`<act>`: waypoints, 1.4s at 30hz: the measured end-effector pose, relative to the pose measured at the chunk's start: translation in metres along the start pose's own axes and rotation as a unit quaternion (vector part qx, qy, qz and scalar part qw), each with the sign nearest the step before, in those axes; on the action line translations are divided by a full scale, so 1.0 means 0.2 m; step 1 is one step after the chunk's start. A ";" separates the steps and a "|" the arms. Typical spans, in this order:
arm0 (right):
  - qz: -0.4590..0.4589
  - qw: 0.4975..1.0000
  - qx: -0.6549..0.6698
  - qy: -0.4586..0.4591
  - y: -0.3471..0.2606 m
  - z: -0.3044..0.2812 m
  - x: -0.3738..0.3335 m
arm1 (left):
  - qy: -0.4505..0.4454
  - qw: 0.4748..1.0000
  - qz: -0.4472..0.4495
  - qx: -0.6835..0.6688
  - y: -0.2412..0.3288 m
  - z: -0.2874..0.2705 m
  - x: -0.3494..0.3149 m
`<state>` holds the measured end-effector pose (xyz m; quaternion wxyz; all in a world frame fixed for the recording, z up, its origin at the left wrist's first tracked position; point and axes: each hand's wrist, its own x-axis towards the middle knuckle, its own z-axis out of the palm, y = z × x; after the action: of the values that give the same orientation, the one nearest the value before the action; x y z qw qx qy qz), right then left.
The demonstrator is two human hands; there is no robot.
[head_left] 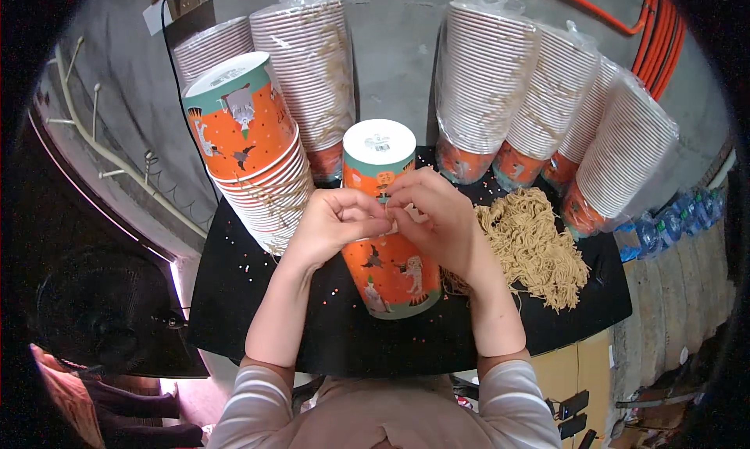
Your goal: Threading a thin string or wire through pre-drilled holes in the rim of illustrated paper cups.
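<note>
Seven stacks of tubs crowd around the work. Across the upper left, a bagged stack and a partly hidden stack stand behind a nearer stack, which has tan strands down its side and an orange-and-teal tub bottom-up on top. Across the upper right, four more bagged stacks curve down toward the right edge, white rims above, orange walls below. Right of centre, a tangled heap of tan yarn lies near the right forearm, its loose ends trailing toward the middle.

At the centre of the frame is the column, orange with teal ends and printed figures. It stands on end, its long axis running from top to bottom of the frame with a slight slant, the white base facing up. It looks like two tubs mouth to mouth, but fingers cover the middle, so I cannot be sure.

The left hand and right hand meet in front of it, thumbs and fingers in narrow pinches on what seems a thin strand; its ends are hidden.

Everything stands on a black table sprinkled with small pale specks. Behind rises a grey wall, with orange tubing at upper right, clear blue bottles at far right and a pale rack at left.
</note>
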<state>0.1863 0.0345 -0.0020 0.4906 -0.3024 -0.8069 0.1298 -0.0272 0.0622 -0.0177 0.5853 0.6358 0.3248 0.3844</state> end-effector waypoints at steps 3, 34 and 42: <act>-0.025 0.999 -0.010 -0.027 0.04 -0.01 0.01 | -0.040 0.999 -0.019 -0.031 -0.05 -0.01 0.02; 0.033 0.987 0.112 0.106 0.13 0.08 0.02 | 0.074 0.968 0.228 -0.070 -0.16 0.08 0.07; 0.032 0.992 0.108 0.052 0.12 0.07 0.01 | 0.134 0.948 0.289 -0.021 -0.11 0.11 0.06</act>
<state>0.1823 0.0568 -0.0192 0.5573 -0.2796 -0.7513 0.2162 -0.0007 0.0640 -0.0378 0.4132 0.6327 0.1945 0.6253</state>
